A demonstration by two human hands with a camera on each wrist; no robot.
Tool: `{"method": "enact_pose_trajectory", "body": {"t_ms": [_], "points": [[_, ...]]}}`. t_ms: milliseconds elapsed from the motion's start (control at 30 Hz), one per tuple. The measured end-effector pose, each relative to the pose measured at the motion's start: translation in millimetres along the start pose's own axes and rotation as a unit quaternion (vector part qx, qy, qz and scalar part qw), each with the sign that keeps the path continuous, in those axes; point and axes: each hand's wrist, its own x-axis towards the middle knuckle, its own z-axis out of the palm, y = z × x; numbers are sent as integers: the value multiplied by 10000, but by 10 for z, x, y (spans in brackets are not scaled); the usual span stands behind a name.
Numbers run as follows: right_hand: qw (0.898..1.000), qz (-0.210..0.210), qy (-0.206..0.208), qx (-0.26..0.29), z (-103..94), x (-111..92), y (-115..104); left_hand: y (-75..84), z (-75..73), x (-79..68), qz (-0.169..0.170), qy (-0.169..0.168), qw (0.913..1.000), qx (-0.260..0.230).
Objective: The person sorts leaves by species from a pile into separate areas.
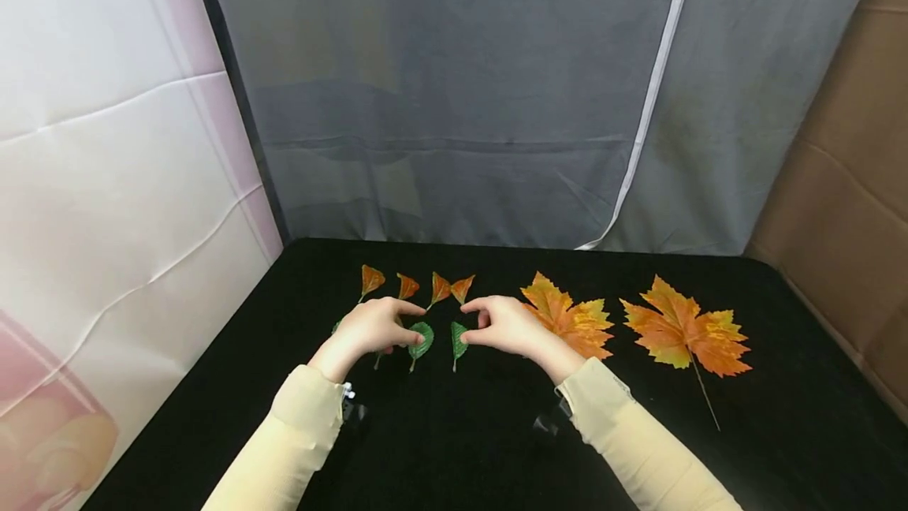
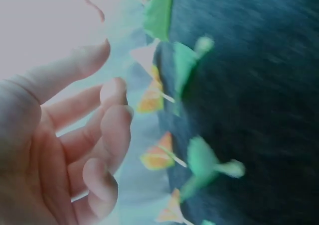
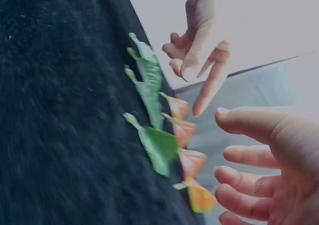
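My left hand [image 1: 374, 326] hovers over the left part of a group of small leaves, thumb and forefinger spread apart and nothing between them. Beside its thumb lies a green leaf [image 1: 422, 342]; other green leaves are partly hidden under this hand. To the right, my right hand [image 1: 509, 328] is held with its thumb tip overlapping another green leaf [image 1: 458, 342] in the head view. In the right wrist view that hand's fingers [image 3: 249, 182] are loosely extended and grip nothing. Several small orange leaves [image 1: 440, 288] form a row beyond the green ones.
Two large orange-yellow maple leaves lie on the right: one [image 1: 578, 322] partly behind the right hand, the other [image 1: 688, 326] farther right with a long stem [image 1: 705, 397]. Black cloth [image 1: 454, 448] covers the table. A grey curtain [image 1: 454, 101] hangs behind it.
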Motion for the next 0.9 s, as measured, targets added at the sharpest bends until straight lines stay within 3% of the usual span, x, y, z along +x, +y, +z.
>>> {"method": "enact_pose_trajectory", "body": {"t_ms": [267,400,533,733,900], "points": [[9967,367,710,-157,-511,-405,266,361,-4,226,702,-64,9968,-389],[9923,679,985,-332,-728,-718,489,519,136,327,1039,-413,9901,-845],[9862,1013,1228,-459,-929,-1071,708,678,353,391,1254,-938,9778,-1394],[9726,1568,1542,-751,-1109,-1595,1037,927,661,426,1231,-1737,9570,-1968],[9646,1926,1541,-934,-1136,-1956,1229,1075,902,488,952,-2094,9552,-1865]]}}
